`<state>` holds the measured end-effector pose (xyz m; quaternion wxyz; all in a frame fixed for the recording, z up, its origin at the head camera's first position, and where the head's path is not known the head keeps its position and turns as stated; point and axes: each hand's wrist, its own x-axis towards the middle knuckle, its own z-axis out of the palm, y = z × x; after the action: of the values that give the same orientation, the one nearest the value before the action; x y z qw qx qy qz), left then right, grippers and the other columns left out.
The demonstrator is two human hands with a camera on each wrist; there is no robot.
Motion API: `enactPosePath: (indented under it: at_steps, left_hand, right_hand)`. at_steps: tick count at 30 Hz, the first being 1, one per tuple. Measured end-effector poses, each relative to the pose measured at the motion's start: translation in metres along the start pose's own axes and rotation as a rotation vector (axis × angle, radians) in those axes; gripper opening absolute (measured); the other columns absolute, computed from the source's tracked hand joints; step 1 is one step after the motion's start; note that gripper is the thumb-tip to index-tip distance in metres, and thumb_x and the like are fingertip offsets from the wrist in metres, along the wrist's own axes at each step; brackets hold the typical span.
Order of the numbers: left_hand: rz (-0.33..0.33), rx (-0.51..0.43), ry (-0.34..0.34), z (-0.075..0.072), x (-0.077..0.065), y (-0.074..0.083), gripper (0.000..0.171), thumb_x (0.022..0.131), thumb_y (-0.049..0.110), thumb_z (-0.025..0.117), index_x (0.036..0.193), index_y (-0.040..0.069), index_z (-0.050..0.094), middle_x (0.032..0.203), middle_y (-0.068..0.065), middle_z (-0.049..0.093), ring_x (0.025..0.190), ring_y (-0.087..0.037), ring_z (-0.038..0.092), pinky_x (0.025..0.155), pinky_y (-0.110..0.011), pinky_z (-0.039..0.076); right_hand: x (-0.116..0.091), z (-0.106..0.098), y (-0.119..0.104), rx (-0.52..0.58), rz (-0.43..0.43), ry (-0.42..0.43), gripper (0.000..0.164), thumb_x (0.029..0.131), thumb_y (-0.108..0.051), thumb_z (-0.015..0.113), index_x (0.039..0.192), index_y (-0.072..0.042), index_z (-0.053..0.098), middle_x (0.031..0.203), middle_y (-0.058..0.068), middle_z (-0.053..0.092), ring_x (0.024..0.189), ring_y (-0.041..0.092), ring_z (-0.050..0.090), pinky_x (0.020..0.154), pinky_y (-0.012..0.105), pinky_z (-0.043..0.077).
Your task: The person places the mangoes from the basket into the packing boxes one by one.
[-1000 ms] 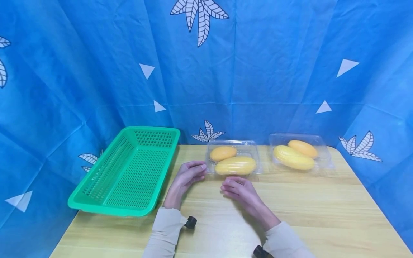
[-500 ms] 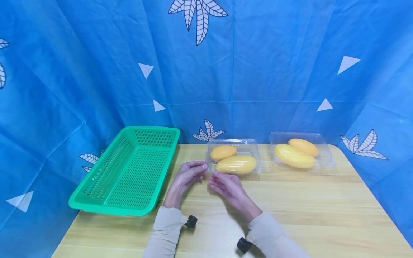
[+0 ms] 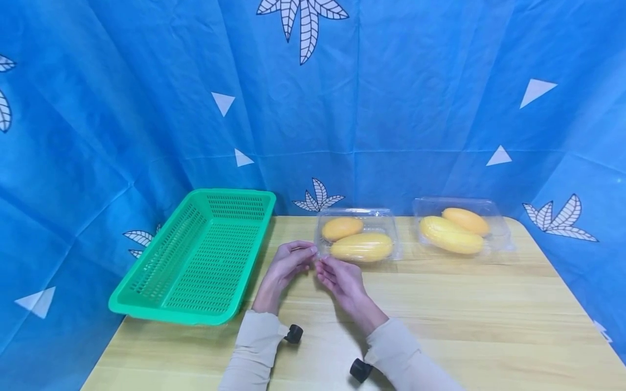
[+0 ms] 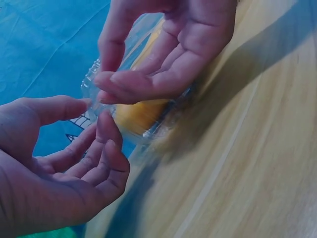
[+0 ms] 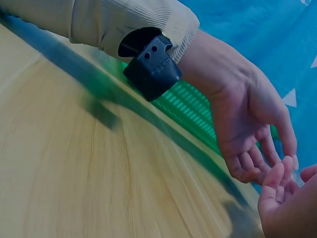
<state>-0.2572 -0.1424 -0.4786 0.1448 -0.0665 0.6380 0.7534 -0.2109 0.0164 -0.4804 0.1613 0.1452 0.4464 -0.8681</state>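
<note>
A clear plastic clamshell box (image 3: 380,221) stands at the table's back middle, holding an orange-yellow oval fruit (image 3: 342,228) and a longer yellow fruit (image 3: 362,247). My left hand (image 3: 285,265) pinches the box's front left corner between thumb and forefinger. Close beside it, my right hand (image 3: 345,282) pinches the same corner from the front. In the left wrist view, the fingertips of the left hand (image 4: 64,168) and right hand (image 4: 181,54) nearly meet at the box's ridged edge. The exact grip is partly hidden by the fingers.
An empty green slotted plastic basket (image 3: 195,266) sits to the left on the wooden table (image 3: 464,315). At the back right stands another clear box (image 3: 501,228) with two yellow fruits (image 3: 452,234). A blue curtain (image 3: 381,98) hangs behind the table.
My right hand has moved left along the front of the box to its left corner, beside the left hand. The left hand has stayed at that corner.
</note>
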Motion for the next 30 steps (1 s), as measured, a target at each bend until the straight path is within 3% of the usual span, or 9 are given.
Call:
enactPosePath:
  at_steps: [8, 19, 26, 30]
  left_hand:
    - [0.025, -0.044, 0.072, 0.002, 0.000, -0.004, 0.029, 0.077, 0.002, 0.075, 0.102, -0.006, 0.065, 0.082, -0.011, 0.069, 0.066, -0.016, 0.062, 0.059, -0.025, 0.050]
    - [0.031, -0.045, 0.123, 0.005, -0.004, -0.006, 0.027, 0.075, -0.003, 0.074, 0.100, -0.008, 0.065, 0.085, -0.014, 0.069, 0.070, -0.018, 0.065, 0.067, -0.028, 0.054]
    - [0.036, -0.029, 0.130, 0.006, -0.005, -0.009, 0.028, 0.077, 0.002, 0.074, 0.102, -0.006, 0.064, 0.083, -0.011, 0.069, 0.067, -0.016, 0.063, 0.063, -0.027, 0.051]
    - [0.045, 0.035, 0.096, 0.007, -0.004, -0.011, 0.033, 0.082, 0.010, 0.072, 0.110, -0.004, 0.061, 0.091, -0.012, 0.068, 0.077, -0.022, 0.062, 0.070, -0.036, 0.052]
  right_hand:
    - [0.001, 0.007, 0.003, 0.015, 0.004, 0.034, 0.033, 0.085, -0.011, 0.068, 0.113, 0.005, 0.062, 0.098, 0.015, 0.069, 0.082, 0.018, 0.066, 0.079, 0.029, 0.054]
    - [0.002, 0.006, 0.005, 0.014, 0.029, 0.062, 0.031, 0.084, -0.010, 0.070, 0.111, 0.004, 0.064, 0.093, 0.014, 0.070, 0.075, 0.015, 0.066, 0.073, 0.026, 0.054]
    - [0.003, 0.000, 0.000, 0.006, 0.063, -0.019, 0.034, 0.085, -0.012, 0.068, 0.115, 0.004, 0.062, 0.101, 0.016, 0.068, 0.084, 0.018, 0.066, 0.081, 0.029, 0.052]
    - [0.000, -0.013, -0.006, -0.040, 0.072, -0.103, 0.042, 0.088, -0.014, 0.067, 0.124, 0.005, 0.055, 0.114, 0.021, 0.063, 0.099, 0.028, 0.064, 0.094, 0.038, 0.047]
